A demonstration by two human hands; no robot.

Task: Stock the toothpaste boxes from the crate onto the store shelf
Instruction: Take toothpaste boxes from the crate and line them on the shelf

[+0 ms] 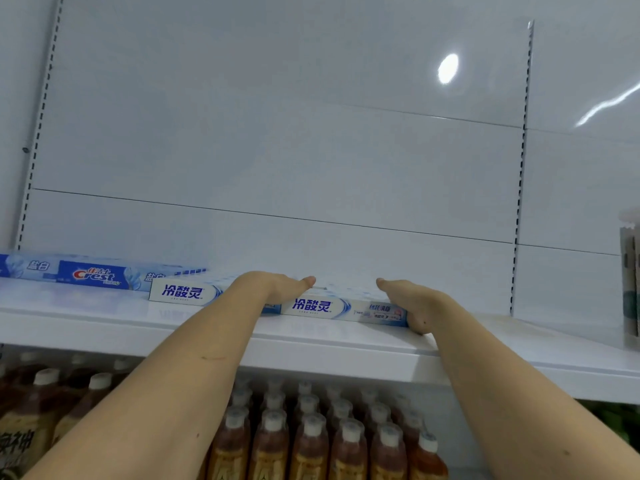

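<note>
A white and blue toothpaste box (329, 308) lies lengthwise near the front of the white shelf (311, 344). My left hand (277, 285) rests on top of it near its middle, thumb pointing right. My right hand (412, 301) is at the box's right end, palm against it, thumb on top; the fingers of both hands are hidden behind the box. A second box of the same brand (183, 294) lies to the left, partly behind my left forearm. A blue Crest box (93, 273) lies further left and back. The crate is out of view.
The shelf's white back panel (277, 150) rises behind. On the shelf's far right stands a paper-wrapped package (628, 278). Below the shelf are rows of brown drink bottles (311, 438) with white caps.
</note>
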